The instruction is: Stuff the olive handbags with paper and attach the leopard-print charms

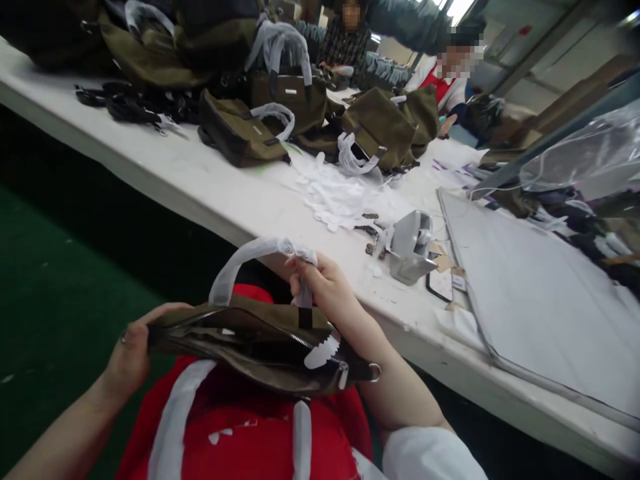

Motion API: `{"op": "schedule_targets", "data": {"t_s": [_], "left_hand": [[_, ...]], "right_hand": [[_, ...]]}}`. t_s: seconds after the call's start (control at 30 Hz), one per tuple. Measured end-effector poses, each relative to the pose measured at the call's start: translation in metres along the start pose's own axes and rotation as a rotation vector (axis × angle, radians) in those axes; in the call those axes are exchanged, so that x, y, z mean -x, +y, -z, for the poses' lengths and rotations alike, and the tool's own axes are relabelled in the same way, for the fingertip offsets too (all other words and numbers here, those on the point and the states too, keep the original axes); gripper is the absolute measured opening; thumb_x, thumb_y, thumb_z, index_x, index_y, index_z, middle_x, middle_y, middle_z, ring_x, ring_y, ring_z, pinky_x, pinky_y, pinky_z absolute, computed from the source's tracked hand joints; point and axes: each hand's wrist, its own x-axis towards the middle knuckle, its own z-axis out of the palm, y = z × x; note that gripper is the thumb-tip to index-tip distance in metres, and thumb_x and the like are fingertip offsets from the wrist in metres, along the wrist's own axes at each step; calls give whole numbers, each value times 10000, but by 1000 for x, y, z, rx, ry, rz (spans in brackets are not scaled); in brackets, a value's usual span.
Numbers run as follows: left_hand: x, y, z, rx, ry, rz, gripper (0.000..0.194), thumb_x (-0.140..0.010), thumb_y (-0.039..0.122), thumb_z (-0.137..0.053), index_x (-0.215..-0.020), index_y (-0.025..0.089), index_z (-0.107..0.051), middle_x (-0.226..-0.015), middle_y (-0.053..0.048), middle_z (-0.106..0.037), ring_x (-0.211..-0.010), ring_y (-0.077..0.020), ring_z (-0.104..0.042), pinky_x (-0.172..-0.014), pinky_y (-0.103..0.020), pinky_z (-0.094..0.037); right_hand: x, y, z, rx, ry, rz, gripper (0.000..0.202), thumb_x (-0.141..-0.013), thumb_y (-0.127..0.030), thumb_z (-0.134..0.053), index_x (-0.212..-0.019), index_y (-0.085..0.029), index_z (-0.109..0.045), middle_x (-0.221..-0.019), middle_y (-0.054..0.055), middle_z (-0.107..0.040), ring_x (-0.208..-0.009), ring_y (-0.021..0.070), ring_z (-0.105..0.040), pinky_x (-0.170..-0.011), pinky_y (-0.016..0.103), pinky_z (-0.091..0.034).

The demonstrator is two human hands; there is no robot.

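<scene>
An olive-green handbag (265, 313) with its zipper undone lies across my lap, over a red apron (270, 433). My left hand (135, 350) grips the bag's left end, fingers behind it. My right hand (320, 283) is closed around the far handle (260, 250), which is wrapped in whitish film. A white paper tag (323, 353) sits near the zipper pull (343, 375) at the right end. The near handle (175, 413), wrapped likewise, hangs down over the apron.
On the white table (240, 200) are several olive bags (245, 127), black straps (135, 107), small scissors (167, 125), white paper pieces (340, 197), a tape dispenser (411, 247), a phone (440, 285) and a grey board (545, 300). Two people work beyond, one in a red apron (441, 90).
</scene>
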Motion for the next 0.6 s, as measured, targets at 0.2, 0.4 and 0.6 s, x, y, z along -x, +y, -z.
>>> {"op": "schedule_targets", "data": {"t_s": [0.2, 0.4, 0.6], "left_hand": [[-25, 35, 0, -73, 273, -56, 510, -861, 573, -580, -1247, 240, -585, -1247, -20, -666, -1129, -256, -613, -958, -310, -483], [-72, 89, 6, -508, 30, -166, 580, -701, 692, -542, -1128, 322, -674, -882, 112, -751, -807, -173, -689, -752, -276, -510], [-100, 158, -28, -989, -519, -174, 609, -693, 747, -589, -966, 225, -746, -759, -3, -741, -681, -209, -659, -565, -265, -425]], "right_hand": [[-11, -1, 27, 115, 77, 18, 273, -930, -456, -504, -953, -193, -577, -590, -56, -573, -479, 88, -542, -478, 190, -408], [-22, -8, 64, 375, 71, -37, 156, -925, -277, -479, -942, -174, -595, -652, -24, -655, -487, 81, -541, -468, 180, -369], [-31, 0, 82, 545, 75, -44, 184, -953, -252, -446, -975, -171, -609, -716, -8, -697, -519, 87, -565, -557, 196, -429]]}}
